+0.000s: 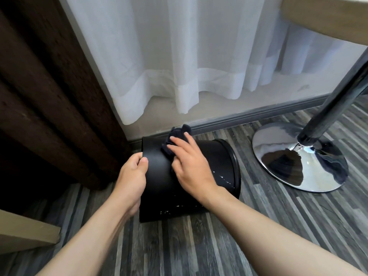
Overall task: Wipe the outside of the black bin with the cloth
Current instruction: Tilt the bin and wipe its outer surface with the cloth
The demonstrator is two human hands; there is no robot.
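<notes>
A black bin (191,176) is lying on its side on the floor (199,246) at the centre of the frame, below a white curtain (179,56). The left hand (132,172) is gripping the bin's edge, fingers curled over it, steadying it. The right hand (189,160) is pressing a dark cloth (175,140) flat against the upper wall, fingers spread. The bin is looking light, stiff and smooth, likely to roll, so holding the rim seems wisest. A chrome stand (298,156) is sitting right of centre.
</notes>
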